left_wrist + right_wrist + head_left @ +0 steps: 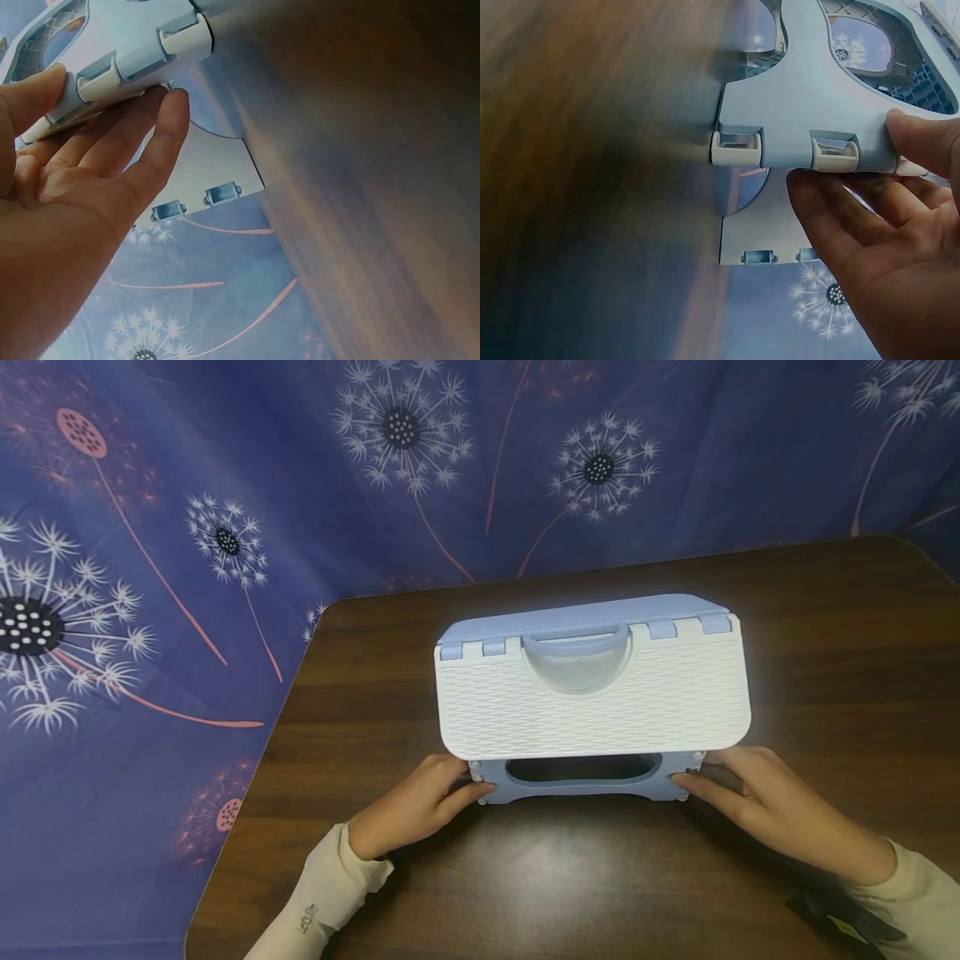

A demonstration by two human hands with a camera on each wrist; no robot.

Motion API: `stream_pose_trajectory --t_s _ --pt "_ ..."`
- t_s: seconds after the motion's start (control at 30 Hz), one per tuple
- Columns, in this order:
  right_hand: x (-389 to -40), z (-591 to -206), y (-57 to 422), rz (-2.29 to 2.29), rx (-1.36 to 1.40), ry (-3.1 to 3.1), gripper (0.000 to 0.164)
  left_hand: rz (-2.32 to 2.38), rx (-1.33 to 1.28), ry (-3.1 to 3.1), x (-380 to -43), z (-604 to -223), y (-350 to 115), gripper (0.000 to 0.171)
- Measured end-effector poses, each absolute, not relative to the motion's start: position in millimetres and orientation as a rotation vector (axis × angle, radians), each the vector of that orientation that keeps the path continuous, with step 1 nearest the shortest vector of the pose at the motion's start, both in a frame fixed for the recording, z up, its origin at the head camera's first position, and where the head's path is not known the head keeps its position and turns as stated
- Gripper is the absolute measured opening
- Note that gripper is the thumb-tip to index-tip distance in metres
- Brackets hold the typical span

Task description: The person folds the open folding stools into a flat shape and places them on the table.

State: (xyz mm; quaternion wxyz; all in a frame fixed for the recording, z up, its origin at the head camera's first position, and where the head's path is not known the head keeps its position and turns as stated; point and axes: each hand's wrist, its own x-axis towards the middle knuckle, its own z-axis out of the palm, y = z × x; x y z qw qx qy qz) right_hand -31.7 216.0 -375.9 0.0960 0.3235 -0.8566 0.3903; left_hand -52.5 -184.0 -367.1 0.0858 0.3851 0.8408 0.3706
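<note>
While the stool (592, 718) sits between both hands over the table (562, 893), the left hand (416, 806) and right hand (765, 806) each pinch a side edge of its blue front leg (802, 105), thumbs in front (some fingertips are hidden). The step looks like steadying that leg; whether it bears fully on the table is hard to tell. Any next move calls for an even grip.

A soft glare spots the dim desk (562, 872) near the bright stool (592, 718); both wrist views blur the desk.
</note>
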Motion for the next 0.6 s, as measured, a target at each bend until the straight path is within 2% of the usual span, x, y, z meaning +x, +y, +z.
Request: stream_pose_trajectory --t_s 0.13,0.33,0.6 --pt "-31.3 -375.3 215.0 1.142 0.943 -2.547 0.065 1.11 1.168 2.51 -52.7 -368.7 -183.6 0.021" --pt "-31.4 -375.4 215.6 1.16 0.949 -2.543 0.053 1.108 1.178 2.518 -52.8 -370.6 -183.1 0.018" --pt "-31.1 -375.5 214.3 1.144 0.941 -2.537 0.065 1.108 1.159 2.52 -52.5 -370.4 -182.6 0.014"
